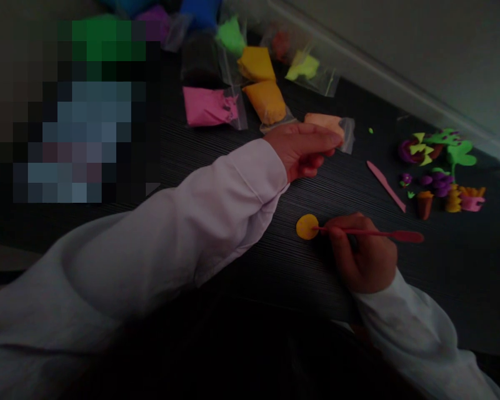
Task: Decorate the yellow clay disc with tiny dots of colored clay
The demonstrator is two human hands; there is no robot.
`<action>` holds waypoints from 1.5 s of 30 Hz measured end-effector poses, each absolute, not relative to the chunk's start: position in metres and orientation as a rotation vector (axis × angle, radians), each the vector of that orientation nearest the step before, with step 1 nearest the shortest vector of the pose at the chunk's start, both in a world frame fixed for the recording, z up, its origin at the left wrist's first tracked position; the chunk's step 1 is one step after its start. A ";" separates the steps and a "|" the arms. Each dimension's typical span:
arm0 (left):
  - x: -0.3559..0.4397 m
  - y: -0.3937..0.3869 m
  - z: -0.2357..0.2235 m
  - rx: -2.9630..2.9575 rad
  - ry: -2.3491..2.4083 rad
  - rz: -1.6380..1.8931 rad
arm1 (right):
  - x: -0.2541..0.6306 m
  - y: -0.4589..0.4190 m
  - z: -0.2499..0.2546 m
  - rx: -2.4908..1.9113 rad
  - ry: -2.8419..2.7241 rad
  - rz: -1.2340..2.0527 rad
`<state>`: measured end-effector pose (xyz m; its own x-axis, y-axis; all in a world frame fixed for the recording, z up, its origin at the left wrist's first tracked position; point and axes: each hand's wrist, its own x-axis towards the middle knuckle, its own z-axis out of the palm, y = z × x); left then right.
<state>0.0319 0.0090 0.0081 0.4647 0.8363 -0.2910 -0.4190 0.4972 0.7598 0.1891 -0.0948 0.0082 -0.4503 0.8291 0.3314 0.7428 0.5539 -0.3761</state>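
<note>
My right hand (360,255) is closed around a thin pink modelling tool (375,234), whose tip touches a flat round yellow clay disc (307,226) lying on the dark table (250,183). My left hand (304,149) hovers above the disc with its fingers curled together. Its fingertips reach a clear bag of light orange clay (327,123), though whether they grip the bag is hard to make out.
Bags of pink (208,105), orange (264,101), yellow (256,63) and green clay (231,34) lie at the back. A pink clay knife (386,186) rests right of my hands. Small finished clay flowers and pots (441,172) stand at the far right.
</note>
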 end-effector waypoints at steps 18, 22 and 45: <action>0.034 0.011 0.007 0.655 0.792 0.821 | 0.188 -0.094 0.008 -1.231 -2.317 0.278; 0.033 0.010 0.008 0.667 0.737 0.838 | 0.189 -0.093 0.007 -1.210 -2.285 0.318; 0.033 0.008 0.008 0.688 0.712 0.841 | 0.188 -0.093 0.008 -1.198 -2.321 0.304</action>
<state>0.0328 0.0078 0.0082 0.4731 0.8363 -0.2771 -0.4114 0.4879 0.7699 0.1882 -0.0927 0.0078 -0.4833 0.8094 0.3338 0.6961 0.5864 -0.4142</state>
